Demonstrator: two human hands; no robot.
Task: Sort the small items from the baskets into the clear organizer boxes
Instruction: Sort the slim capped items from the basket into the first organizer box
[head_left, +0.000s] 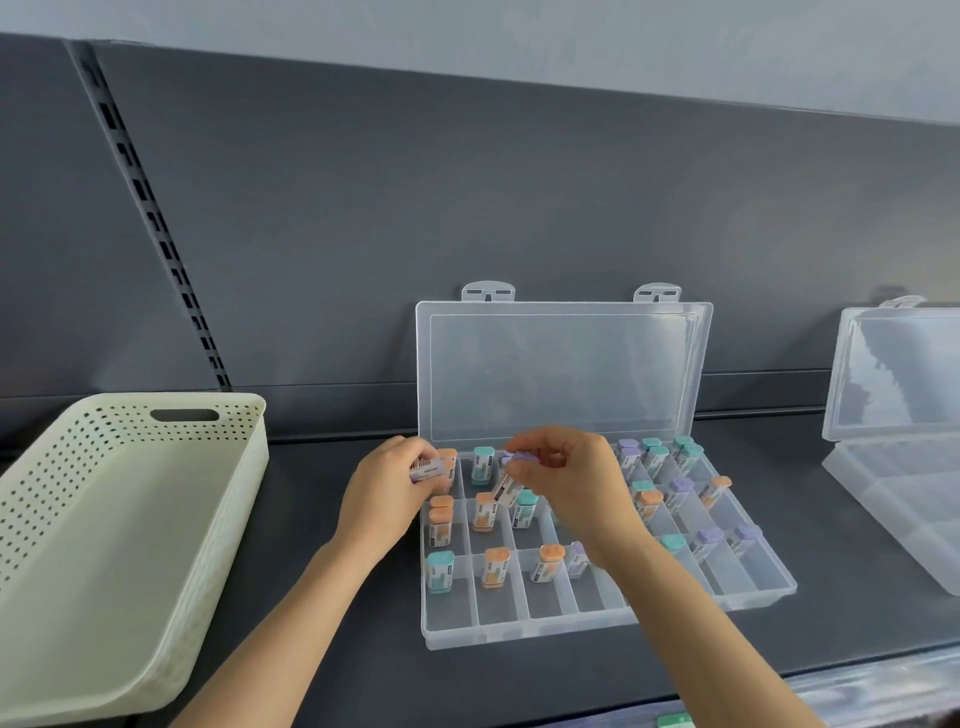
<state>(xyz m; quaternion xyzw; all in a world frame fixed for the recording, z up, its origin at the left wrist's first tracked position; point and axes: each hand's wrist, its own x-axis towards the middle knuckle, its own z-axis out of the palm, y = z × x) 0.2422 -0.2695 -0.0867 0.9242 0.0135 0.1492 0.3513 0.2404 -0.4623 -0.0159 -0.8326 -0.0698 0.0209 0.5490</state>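
A clear organizer box (524, 631) lies open on the dark shelf, its lid leaning back against the wall. Several small containers with teal, orange and purple caps stand in its compartments, such as a teal-capped one (440, 571) at the front left. My left hand (387, 491) grips a small labelled container (427, 469) over the box's back left corner. My right hand (566, 480) pinches a purple-capped container (506, 480) above the back middle compartments, tilted with its cap up.
A cream perforated basket (119, 519) sits tilted at the left and shows no items inside. A second open clear organizer box (893, 467) stands at the right edge. Slotted shelf uprights run up the dark back wall.
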